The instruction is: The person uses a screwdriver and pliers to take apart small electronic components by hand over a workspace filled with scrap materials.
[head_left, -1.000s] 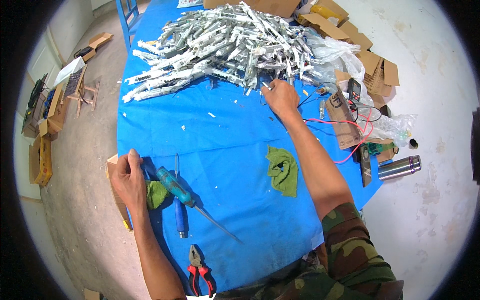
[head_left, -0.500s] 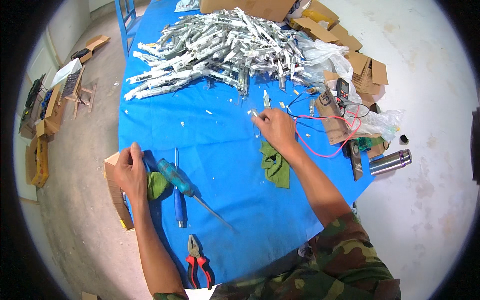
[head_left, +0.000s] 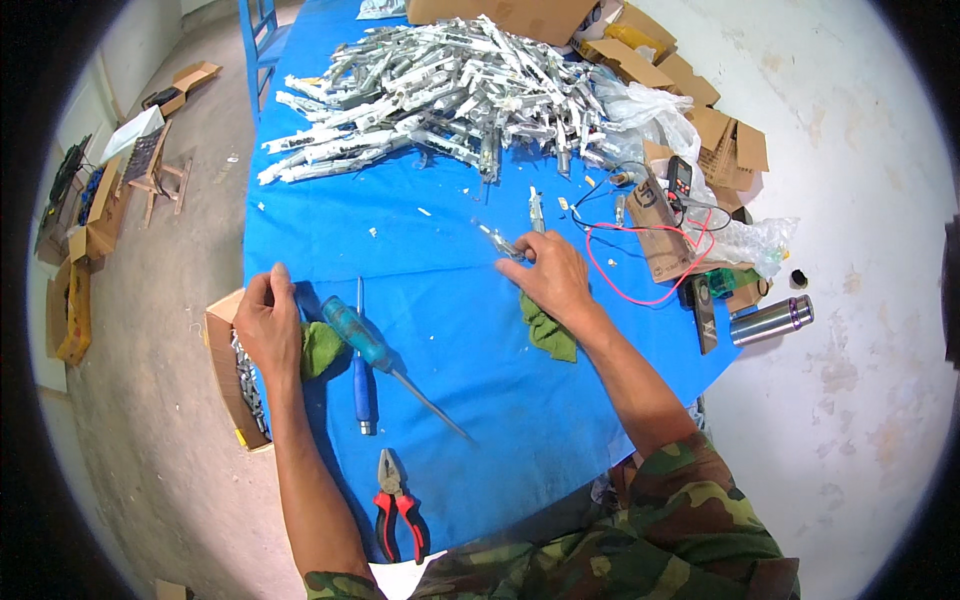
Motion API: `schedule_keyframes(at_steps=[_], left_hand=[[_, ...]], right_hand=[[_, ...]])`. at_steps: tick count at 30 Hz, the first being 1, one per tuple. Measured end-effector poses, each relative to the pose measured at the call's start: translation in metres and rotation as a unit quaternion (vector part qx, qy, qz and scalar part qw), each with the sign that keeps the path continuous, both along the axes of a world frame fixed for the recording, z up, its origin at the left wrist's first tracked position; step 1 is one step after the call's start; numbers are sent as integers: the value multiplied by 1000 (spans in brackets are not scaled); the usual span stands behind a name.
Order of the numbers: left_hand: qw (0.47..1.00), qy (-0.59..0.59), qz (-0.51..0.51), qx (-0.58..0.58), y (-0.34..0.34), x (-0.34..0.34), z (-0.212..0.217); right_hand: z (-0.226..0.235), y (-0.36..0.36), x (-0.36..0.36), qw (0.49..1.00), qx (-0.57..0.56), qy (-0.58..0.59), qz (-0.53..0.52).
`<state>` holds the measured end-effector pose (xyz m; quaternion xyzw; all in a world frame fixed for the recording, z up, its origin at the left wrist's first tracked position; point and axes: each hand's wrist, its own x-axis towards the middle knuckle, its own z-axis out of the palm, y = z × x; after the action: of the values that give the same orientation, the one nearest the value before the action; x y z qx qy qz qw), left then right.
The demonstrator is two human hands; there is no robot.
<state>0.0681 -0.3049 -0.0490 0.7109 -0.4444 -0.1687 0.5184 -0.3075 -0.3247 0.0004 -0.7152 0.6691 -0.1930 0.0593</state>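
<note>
My right hand (head_left: 552, 275) is closed on a slim clear-and-silver stick-shaped part (head_left: 496, 240) that points up and to the left, above the blue cloth. Just beyond the fingers lies another slim part (head_left: 536, 210), and a crumpled green rag (head_left: 546, 330) sits under the wrist. At the table's left edge, my left hand (head_left: 268, 325) has its fingers pinched together; whatever they may hold is hidden. Beside it are a second green rag (head_left: 320, 350), a screwdriver with a teal handle (head_left: 358, 335) and a blue-handled screwdriver (head_left: 362, 398). Red-handled pliers (head_left: 398, 512) lie nearest me.
A big heap of slim white-and-clear parts (head_left: 450, 95) covers the table's far end. On the right are a meter (head_left: 680, 178) with a pink wire (head_left: 598, 262), plastic bags, cardboard and a steel flask (head_left: 772, 322). A carton of small parts (head_left: 222, 340) stands at the left edge.
The slim part in my right hand has swung from nearly upright to slanting up-left, and that hand has come slightly nearer. My left hand stays pinched in about the same place.
</note>
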Motion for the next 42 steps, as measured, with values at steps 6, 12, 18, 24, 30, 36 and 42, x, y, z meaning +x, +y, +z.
schedule_keyframes(at_steps=[6, 12, 18, 24, 30, 36, 42], left_hand=[[1000, 3, -1, -13, -1, 3, -4], [1000, -2, -5, -10, 0, -2, 1], [1000, -17, 1, -6, 0, 0, 1], [1000, -16, -3, -15, -1, 0, -4], [1000, -18, -2, -11, 0, 1, -1], [1000, -18, -1, -2, -1, -1, 0], [1000, -24, -2, -4, 1, -1, 3]], right_hand=[[-2, 1, 10, 1000, -12, 20, 5], [-8, -6, -4, 994, -84, 61, 27], [-12, -7, -6, 993, -103, 48, 35], [-6, -5, 1, 997, -65, 47, 18], [-2, 2, 10, 999, -34, 24, 20], [4, -3, 12, 999, 28, 11, 19], [7, -4, 14, 999, 28, -7, 36]])
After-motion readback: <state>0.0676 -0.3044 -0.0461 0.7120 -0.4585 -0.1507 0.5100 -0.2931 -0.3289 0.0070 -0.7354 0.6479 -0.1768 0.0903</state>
